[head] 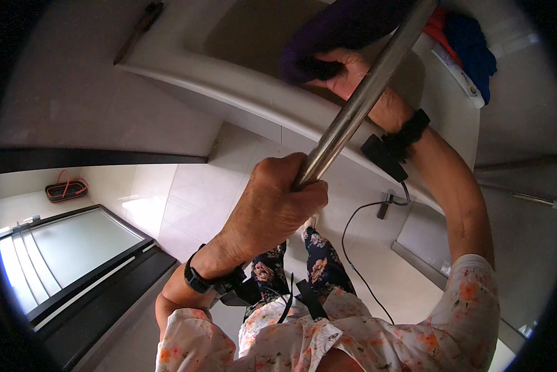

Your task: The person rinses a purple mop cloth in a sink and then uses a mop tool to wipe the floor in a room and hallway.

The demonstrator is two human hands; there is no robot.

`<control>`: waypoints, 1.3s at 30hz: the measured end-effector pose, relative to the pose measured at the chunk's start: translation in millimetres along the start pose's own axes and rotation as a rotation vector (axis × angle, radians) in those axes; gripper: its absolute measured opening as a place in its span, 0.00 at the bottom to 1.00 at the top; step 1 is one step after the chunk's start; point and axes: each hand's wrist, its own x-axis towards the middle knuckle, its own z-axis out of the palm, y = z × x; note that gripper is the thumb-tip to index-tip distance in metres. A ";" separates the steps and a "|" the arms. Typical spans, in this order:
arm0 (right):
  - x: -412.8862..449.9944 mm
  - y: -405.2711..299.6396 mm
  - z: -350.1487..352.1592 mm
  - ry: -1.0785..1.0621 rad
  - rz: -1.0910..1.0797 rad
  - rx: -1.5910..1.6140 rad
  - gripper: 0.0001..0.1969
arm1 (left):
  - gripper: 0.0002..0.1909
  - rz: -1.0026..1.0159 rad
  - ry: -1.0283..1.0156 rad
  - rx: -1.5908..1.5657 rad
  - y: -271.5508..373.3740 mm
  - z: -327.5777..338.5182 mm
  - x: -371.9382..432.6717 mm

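Observation:
My left hand (287, 195) is closed around the lower end of a shiny metal pole (352, 109). The pole slants up to the right and leaves the view at the top. Beyond it, my right hand (348, 72) reaches over the rim of a white tub or basin (255, 104). Its fingers are curled around a dark purple, soft-looking item (306, 49) with a black part, whose kind I cannot tell. The pole crosses in front of my right wrist. Both wrists carry black straps with small devices.
Red cloth (438, 28), dark blue cloth (469, 46) and a white squeeze tube (459, 76) lie on the tub's right ledge. A thin cable (348, 246) hangs from my right wrist device. At left are a black-framed glass panel (83, 251) and a black basket (67, 190) with red handles.

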 end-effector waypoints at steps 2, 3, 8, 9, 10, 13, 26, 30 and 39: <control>9.8 9.6 -22.2 -0.015 -0.124 -0.011 0.15 | 0.11 0.008 -0.003 -0.004 -1.0 1.5 1.8; 10.8 13.2 -25.1 0.008 -0.163 -0.062 0.15 | 0.11 0.002 -0.003 0.007 -1.1 1.6 2.1; -9.4 -1.1 -24.8 0.255 -0.091 -0.480 0.17 | 0.11 0.013 -0.034 0.028 -7.4 3.3 4.6; -12.9 -3.0 -23.7 0.274 -0.089 -0.540 0.17 | 0.11 0.001 -0.038 0.003 -6.8 4.8 5.1; -14.7 -2.3 -22.3 0.278 -0.101 -0.556 0.17 | 0.11 -0.012 -0.043 -0.022 -6.1 5.9 5.6; -14.4 -3.4 -17.1 0.248 -0.143 -0.570 0.16 | 0.11 -0.024 -0.068 -0.047 -2.1 7.0 6.3; -40.0 -6.6 10.3 0.134 -0.268 -0.534 0.14 | 0.11 -0.003 -0.005 0.032 1.8 10.9 7.2; -51.9 -8.4 13.0 0.141 -0.294 -0.545 0.13 | 0.11 0.184 -0.029 0.104 -13.5 9.8 12.2; -64.6 -11.3 16.1 0.155 -0.342 -0.523 0.12 | 0.13 -0.015 -0.031 -0.011 -2.2 12.0 9.9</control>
